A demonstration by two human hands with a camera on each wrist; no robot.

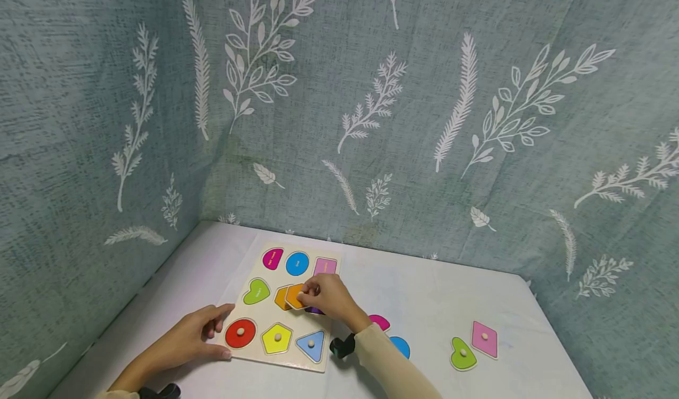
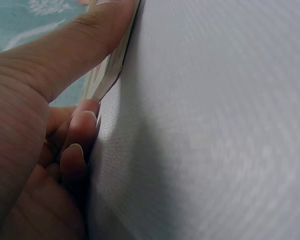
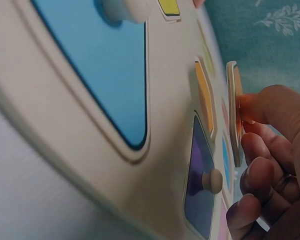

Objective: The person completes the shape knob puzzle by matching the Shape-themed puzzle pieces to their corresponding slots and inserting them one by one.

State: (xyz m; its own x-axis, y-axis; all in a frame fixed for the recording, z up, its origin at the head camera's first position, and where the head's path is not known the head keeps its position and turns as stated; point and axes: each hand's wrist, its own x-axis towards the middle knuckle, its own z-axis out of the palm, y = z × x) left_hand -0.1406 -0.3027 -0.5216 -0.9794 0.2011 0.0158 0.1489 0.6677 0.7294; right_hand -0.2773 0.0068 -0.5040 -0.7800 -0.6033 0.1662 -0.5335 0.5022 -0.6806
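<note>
Your right hand [image 1: 331, 297] pinches the orange piece [image 1: 293, 297] from its top side, apparently to leave its rim free, and the piece hangs clear of the board [image 1: 265, 312] at those fingertips, partly over the orange recess [image 1: 281, 298] just to their left. Your left hand [image 1: 191, 337] isn't gripping: its thumb and forefinger reach out against the board's edge, the other fingers loosely bent, probably to steady it.
</note>
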